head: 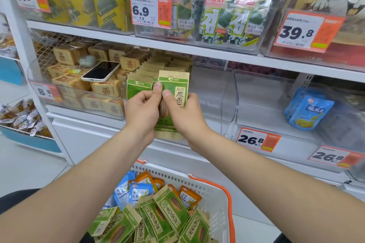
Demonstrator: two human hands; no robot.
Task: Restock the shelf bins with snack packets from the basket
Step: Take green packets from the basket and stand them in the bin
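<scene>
Head view, and both hands are up at the middle shelf. The right hand [185,116] pinches a green packet [173,85] upright, thumb flat on its printed front, the other fingers [191,97] wrapped behind its right edge. The left hand [142,110] is curled in right beside it, thumb tip pressed on the same packet's upper left corner, knuckles folded tight. The packet stands at the front of the clear bin [126,108], just ahead of a row of matching packets [167,65] filed upright behind it, with a second green packet [139,87] touching its left side.

Down below, between the forearms, sits the white basket [217,189] with orange handles, holding loose green packets [169,209], blue pouches [136,191] and orange pouches [189,197] piled together.

Left of the hands, a white phone [100,71] lies face up on stacked brown packets [69,53] in the neighbouring bin. To the right are a clear bin [209,92] and then one holding a few blue pouches [308,112]. Seaweed packs [227,16] line the shelf above.
</scene>
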